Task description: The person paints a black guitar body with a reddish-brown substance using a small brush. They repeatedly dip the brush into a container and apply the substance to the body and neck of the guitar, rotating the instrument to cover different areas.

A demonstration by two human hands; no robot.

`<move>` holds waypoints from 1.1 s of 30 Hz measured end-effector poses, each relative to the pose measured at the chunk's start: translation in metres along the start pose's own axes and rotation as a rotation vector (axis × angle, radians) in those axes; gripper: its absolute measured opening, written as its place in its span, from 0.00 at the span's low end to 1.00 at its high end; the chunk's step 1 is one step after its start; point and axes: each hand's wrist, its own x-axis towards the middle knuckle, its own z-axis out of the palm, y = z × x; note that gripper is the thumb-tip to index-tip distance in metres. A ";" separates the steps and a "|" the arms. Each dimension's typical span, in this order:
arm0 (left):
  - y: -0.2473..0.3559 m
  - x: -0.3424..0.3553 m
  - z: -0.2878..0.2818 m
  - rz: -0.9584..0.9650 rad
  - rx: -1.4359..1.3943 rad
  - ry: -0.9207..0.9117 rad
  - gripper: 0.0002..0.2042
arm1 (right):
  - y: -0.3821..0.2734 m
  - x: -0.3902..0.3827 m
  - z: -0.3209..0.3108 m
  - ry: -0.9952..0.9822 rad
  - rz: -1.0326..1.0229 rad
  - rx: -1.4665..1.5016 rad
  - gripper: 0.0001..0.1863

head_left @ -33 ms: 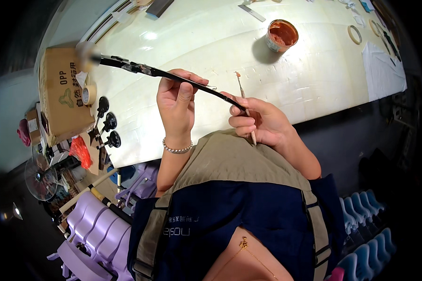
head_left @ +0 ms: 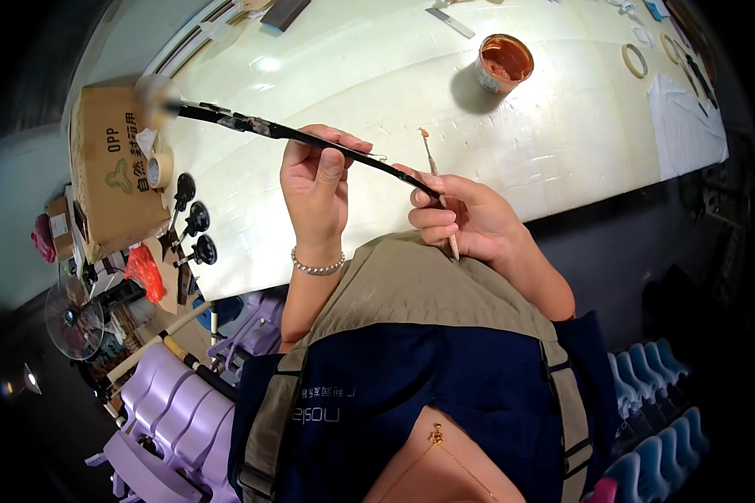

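Note:
A long, slim black bar (head_left: 309, 138) with small metallic fittings slants from the upper left down to my hands. Its far end blurs into a pale, smeared shape. My left hand (head_left: 319, 180) pinches the bar near its middle, thumb on the near side. A small thin hook-like wire shows beside those fingers. My right hand (head_left: 470, 214) grips the bar's lower end, and also a thin pale-handled tool (head_left: 430, 155) that points away from me. Reddish-orange paste sits on the tool's tip. Beyond stands an open tub (head_left: 505, 63) with paste of similar colour inside.
The pale table (head_left: 361, 84) carries a flat metal blade (head_left: 450, 23), a dark block (head_left: 286, 14), a tape roll (head_left: 635, 61) and a white sheet (head_left: 684, 130). At left are a cardboard box (head_left: 117, 201) and several round black knobs (head_left: 196, 218). Purple chairs (head_left: 172, 390) stand lower left.

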 end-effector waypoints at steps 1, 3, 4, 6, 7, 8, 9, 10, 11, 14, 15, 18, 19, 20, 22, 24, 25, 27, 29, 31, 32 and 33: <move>0.000 0.000 -0.001 0.001 -0.009 0.002 0.10 | 0.000 0.000 -0.001 -0.015 0.010 0.008 0.19; 0.002 0.000 0.001 -0.001 0.000 0.012 0.10 | 0.000 0.001 -0.002 -0.038 0.025 0.020 0.18; 0.004 -0.001 0.002 -0.001 0.004 0.017 0.09 | 0.001 0.002 -0.004 -0.046 0.030 0.027 0.18; 0.006 -0.001 0.004 0.018 0.043 0.018 0.10 | 0.000 0.003 -0.007 -0.056 0.040 0.037 0.18; 0.007 -0.001 0.005 0.029 0.062 0.019 0.10 | 0.000 0.004 -0.007 -0.058 0.046 0.041 0.18; 0.009 -0.002 0.006 0.036 0.098 0.013 0.10 | 0.000 0.004 -0.008 -0.061 0.054 0.044 0.18; 0.011 -0.002 0.007 0.044 0.135 0.006 0.10 | 0.000 0.005 -0.008 -0.060 0.057 0.048 0.17; 0.013 -0.003 0.008 0.052 0.171 0.000 0.10 | 0.000 0.005 -0.008 -0.059 0.059 0.050 0.17; 0.016 -0.003 0.009 0.054 0.209 -0.001 0.10 | 0.000 0.005 -0.007 -0.058 0.063 0.053 0.17; 0.023 -0.005 0.010 0.051 0.298 0.015 0.10 | 0.000 0.003 -0.003 -0.056 0.111 -0.090 0.18; 0.024 -0.005 0.010 0.045 0.312 0.035 0.10 | 0.001 0.003 -0.004 -0.038 0.099 -0.121 0.19; 0.028 -0.005 0.012 0.048 0.321 0.032 0.11 | 0.001 0.003 -0.012 0.018 0.052 -0.264 0.23; 0.030 -0.005 0.014 0.052 0.318 0.020 0.11 | -0.002 0.003 -0.017 0.017 -0.033 -0.337 0.22; 0.031 -0.005 0.015 0.056 0.321 0.006 0.11 | -0.005 0.002 -0.022 0.019 -0.118 -0.410 0.21; 0.034 -0.004 0.016 0.063 0.327 -0.021 0.11 | -0.012 0.000 -0.030 0.027 -0.297 -0.616 0.16; 0.035 -0.004 0.017 0.077 0.317 -0.048 0.11 | -0.017 -0.005 -0.022 0.098 -0.411 -0.847 0.14; 0.035 -0.004 0.017 0.084 0.312 -0.061 0.12 | -0.020 -0.009 -0.016 0.134 -0.467 -0.962 0.13; 0.036 -0.003 0.018 0.084 0.318 -0.076 0.12 | -0.021 -0.014 -0.011 0.117 -0.583 -1.073 0.10; 0.037 -0.002 0.018 0.085 0.299 -0.091 0.12 | -0.020 -0.016 -0.009 0.099 -0.681 -1.162 0.10; 0.036 -0.001 0.017 0.088 0.256 -0.106 0.11 | -0.019 -0.018 -0.007 0.084 -0.722 -1.211 0.10; 0.036 -0.001 0.017 0.075 0.232 -0.099 0.11 | -0.018 -0.018 -0.005 0.075 -0.740 -1.236 0.10; 0.035 -0.001 0.017 0.061 0.209 -0.092 0.11 | -0.018 -0.019 -0.002 0.055 -0.742 -1.271 0.11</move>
